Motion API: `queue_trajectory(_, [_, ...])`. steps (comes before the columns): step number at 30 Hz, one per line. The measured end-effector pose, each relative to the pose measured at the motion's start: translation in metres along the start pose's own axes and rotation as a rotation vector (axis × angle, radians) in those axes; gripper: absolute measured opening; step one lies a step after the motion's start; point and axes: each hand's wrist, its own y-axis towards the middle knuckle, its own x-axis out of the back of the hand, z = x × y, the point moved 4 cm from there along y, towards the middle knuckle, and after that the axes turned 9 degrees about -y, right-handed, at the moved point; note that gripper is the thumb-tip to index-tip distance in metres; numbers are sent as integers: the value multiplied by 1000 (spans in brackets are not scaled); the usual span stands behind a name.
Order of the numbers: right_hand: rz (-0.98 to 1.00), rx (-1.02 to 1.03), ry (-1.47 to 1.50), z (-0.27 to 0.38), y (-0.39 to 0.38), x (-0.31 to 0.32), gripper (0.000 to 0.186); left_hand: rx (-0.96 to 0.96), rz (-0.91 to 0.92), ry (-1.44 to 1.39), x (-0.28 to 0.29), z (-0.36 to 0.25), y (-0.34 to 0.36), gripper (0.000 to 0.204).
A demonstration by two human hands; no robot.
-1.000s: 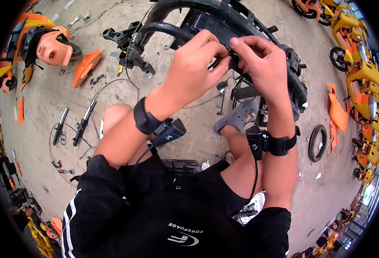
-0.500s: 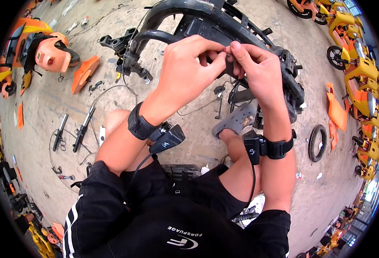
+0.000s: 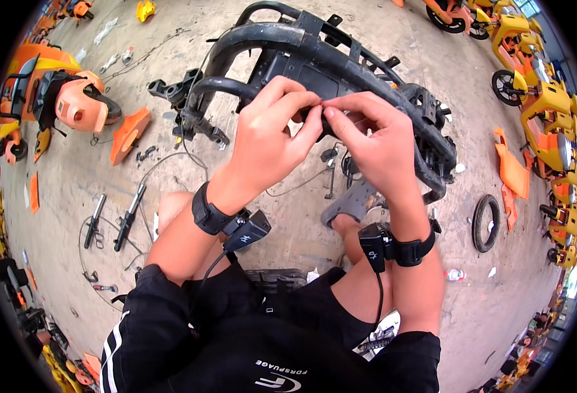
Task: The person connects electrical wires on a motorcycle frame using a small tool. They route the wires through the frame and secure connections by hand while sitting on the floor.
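Note:
A black tubular vehicle frame (image 3: 325,50) lies in front of me, with a flat plate in its middle. My left hand (image 3: 269,134) and my right hand (image 3: 370,147) meet fingertip to fingertip over it, pinched on something small and dark that I cannot make out, mostly hidden by the fingers. Each wrist has a black strap with a boxy device and a cable. A black fork-like part (image 3: 170,92) stands at the frame's left end. Below the hands, a grey clog (image 3: 347,202) is on my foot.
Orange scooter (image 3: 79,105) and loose panel (image 3: 128,134) at left; two fork tubes (image 3: 131,216) and cables on the floor. An orange panel (image 3: 511,167), a loose tire (image 3: 476,223) and a bottle (image 3: 453,274) at right, beyond them rows of yellow scooters (image 3: 543,131).
Both hands have moved down and slightly left in the view, still pinched together. More of the frame's upper part shows above them, and the surrounding scene has shifted a little.

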Motion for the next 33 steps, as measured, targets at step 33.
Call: queue_trajectory(33, [-128, 329, -172, 7, -7, 2, 16, 193, -2, -99, 0, 4, 3, 8])
